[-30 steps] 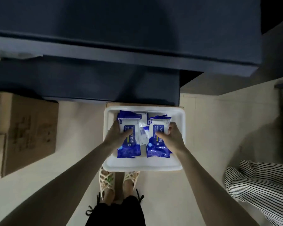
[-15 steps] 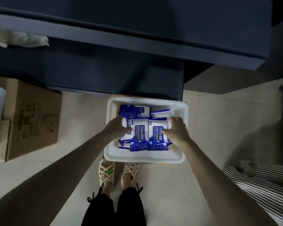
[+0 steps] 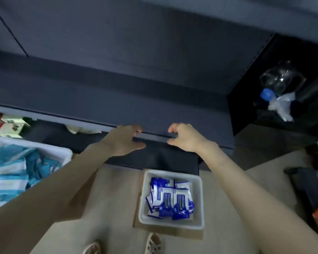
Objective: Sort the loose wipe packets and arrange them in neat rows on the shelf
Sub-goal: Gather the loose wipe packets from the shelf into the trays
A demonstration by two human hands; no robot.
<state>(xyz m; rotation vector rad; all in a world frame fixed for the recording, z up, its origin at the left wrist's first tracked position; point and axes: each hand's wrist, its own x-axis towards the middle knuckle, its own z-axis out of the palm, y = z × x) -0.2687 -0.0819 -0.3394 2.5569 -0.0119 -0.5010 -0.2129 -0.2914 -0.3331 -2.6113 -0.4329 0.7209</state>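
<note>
Scanning from the left, what comes first? asks one observer.

A white bin of teal and white packs at the far left, answers the other. It plays no part yet.

And the hands?

The left hand is raised to the front lip of the dark shelf, thumb out, fingers loosely bent, holding nothing. Whether its fingertips touch the lip cannot be told. The right hand is level with it, just to the right, fingers half curled around empty air. A gap of bare shelf lip lies between the two.

So where are the wipe packets?

The wipe packets lie in a white tray on the floor, resting on a piece of cardboard, well below both hands and on the person's side of the shelf. None can be seen on the shelf.

Which hand is better placed?

The tray sits almost straight under the right hand and off to the right of the left one, so the right is judged nearer. The top two packets lie side by side, long axes running away from the person, so a hand dropping straight down would close across the short width.

Anything further right?

A clear bottle with a blue cap in a black compartment, well apart.
</note>
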